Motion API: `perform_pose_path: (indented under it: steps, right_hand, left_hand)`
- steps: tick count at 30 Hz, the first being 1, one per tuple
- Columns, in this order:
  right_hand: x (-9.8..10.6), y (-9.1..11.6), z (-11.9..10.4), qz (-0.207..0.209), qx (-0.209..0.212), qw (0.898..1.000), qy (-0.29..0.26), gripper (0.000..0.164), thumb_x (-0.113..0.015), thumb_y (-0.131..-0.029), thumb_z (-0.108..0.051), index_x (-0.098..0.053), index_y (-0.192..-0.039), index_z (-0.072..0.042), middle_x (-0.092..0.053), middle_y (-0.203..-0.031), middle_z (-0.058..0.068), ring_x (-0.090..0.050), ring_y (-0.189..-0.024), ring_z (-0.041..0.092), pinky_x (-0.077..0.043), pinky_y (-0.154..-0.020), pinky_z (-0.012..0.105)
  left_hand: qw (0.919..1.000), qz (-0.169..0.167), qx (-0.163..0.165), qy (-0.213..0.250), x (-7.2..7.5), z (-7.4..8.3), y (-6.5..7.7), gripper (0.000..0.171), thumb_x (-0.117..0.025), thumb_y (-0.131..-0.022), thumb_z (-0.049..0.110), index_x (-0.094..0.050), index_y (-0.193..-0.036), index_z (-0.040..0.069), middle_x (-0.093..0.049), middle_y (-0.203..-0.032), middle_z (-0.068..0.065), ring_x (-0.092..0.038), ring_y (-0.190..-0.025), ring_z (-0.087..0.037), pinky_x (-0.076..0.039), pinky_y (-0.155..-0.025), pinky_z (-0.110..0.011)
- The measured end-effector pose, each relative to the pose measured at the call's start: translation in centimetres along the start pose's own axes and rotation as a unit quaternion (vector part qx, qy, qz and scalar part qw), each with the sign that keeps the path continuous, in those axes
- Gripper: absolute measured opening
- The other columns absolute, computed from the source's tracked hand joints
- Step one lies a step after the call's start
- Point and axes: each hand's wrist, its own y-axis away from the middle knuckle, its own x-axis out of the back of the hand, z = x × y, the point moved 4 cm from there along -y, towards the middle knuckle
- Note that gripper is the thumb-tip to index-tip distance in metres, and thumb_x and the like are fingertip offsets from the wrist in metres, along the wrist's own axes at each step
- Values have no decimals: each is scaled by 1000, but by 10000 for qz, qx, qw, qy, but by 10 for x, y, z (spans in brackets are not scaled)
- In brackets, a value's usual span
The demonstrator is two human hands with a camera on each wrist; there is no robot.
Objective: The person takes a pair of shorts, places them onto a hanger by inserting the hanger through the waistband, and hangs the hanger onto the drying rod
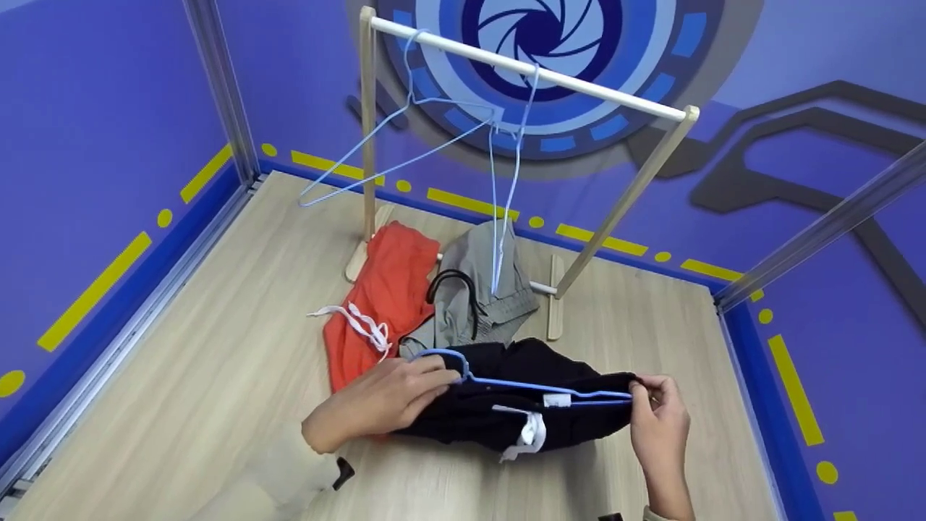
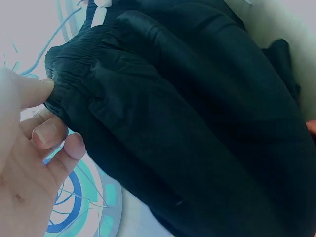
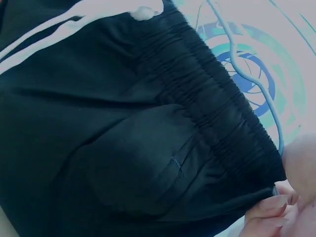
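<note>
Black shorts (image 1: 470, 420) with an elastic waistband and a white drawstring (image 1: 532, 432) are held up over the tabletop. Along the waist opening lies a blue hanger (image 1: 521, 383), its right end tucked inside the waistband near a small white label (image 1: 557, 400). My left hand (image 1: 394, 391) is beside the hanger's hook; the left wrist view shows thumb and fingers pinching the waistband's edge. At the other end, my right hand (image 1: 662, 416) pinches the waistband corner over the hanger's tip, thumb toward me. The right wrist view shows the gathered waistband stretching up from those fingers.
Behind the shorts stands a wooden rack with a white bar (image 1: 579, 87). One blue hanger (image 1: 411, 79) hangs at its left, another (image 1: 527, 101) near the middle. Orange shorts (image 1: 398, 275) and a grey garment (image 1: 463, 250) lie beneath, partly behind the black shorts.
</note>
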Motion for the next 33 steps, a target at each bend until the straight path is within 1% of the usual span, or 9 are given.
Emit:
perform_pose_path:
  steps: [3, 5, 10, 13, 18, 22, 26, 30, 33]
  right_hand:
    - [0, 3, 2, 55, 168, 9992, 371, 8, -54, -88, -15, -59, -92, -10, -63, -78, 0, -53, -65, -4, -38, -61, 10]
    - [-1, 4, 1, 70, 288, 9983, 507, 6, -55, -87, -15, -59, -90, -11, -62, -76, 0, -52, -63, -1, -37, -59, 12]
    - [1, 4, -1, 84, 366, 9980, 509, 3, -58, -85, -16, -60, -83, -15, -60, -70, -4, -52, -58, 3, -36, -58, 15]
    - [2, 4, -3, 32, 400, 9974, 600, 4, -59, -84, -17, -61, -81, -16, -59, -68, -4, -50, -56, 5, -35, -58, 17]
    - [-1, 5, -6, -210, 460, 9935, 1023, 8, -55, -86, -20, -62, -83, -17, -57, -68, -3, -48, -59, 9, -35, -58, 21]
    - [-5, 8, -12, -170, 665, 9890, 1307, 9, -53, -85, -19, -60, -86, -14, -54, -68, -1, -46, -62, 14, -37, -61, 27]
    - [-9, 11, -18, -193, 766, 9887, 1273, 7, -55, -83, -19, -59, -86, -15, -54, -69, -1, -47, -65, 15, -38, -63, 28]
    - [-10, 15, -21, -189, 734, 9905, 1149, 4, -60, -82, -20, -59, -84, -17, -56, -69, -3, -49, -64, 11, -37, -62, 24]
    - [-10, 17, -25, -185, 849, 9905, 1062, 5, -63, -81, -21, -60, -83, -18, -57, -69, -5, -49, -63, 9, -36, -62, 20]
  left_hand:
    - [10000, 66, -21, -21, 0, 1, -1, 21, -51, -92, 19, -60, -112, 19, -53, -85, 6, -43, -56, -6, -36, -50, -16]
    - [9999, 108, -49, -68, 0, 0, -2, 21, -51, -92, 19, -60, -111, 20, -52, -82, 6, -39, -55, -6, -32, -49, -15]
    - [9993, 261, -196, -200, 2, 0, -4, 20, -53, -90, 15, -60, -108, 19, -46, -74, 6, -33, -55, -6, -23, -49, -14]
    - [9989, 343, -237, -234, 3, -1, -3, 21, -54, -89, 14, -62, -108, 18, -46, -72, 6, -35, -56, -6, -25, -51, -15]
    - [9985, 424, -198, -271, 3, -1, -1, 22, -54, -89, 14, -63, -109, 19, -46, -71, 6, -34, -54, -6, -23, -50, -14]
    - [9975, 517, -285, -383, 2, 4, -4, 21, -53, -90, 16, -62, -108, 20, -46, -72, 7, -31, -52, -6, -20, -47, -14]
    - [9968, 567, -298, -486, 1, 8, -7, 19, -52, -89, 16, -61, -106, 19, -45, -72, 6, -32, -50, -6, -21, -46, -15]
    - [9966, 614, -286, -464, -2, 8, -6, 18, -54, -88, 15, -61, -105, 18, -45, -72, 6, -36, -51, -7, -26, -45, -17]
    - [9963, 631, -290, -497, -2, 8, -6, 19, -53, -88, 16, -61, -105, 18, -46, -72, 7, -39, -51, -7, -29, -45, -18]
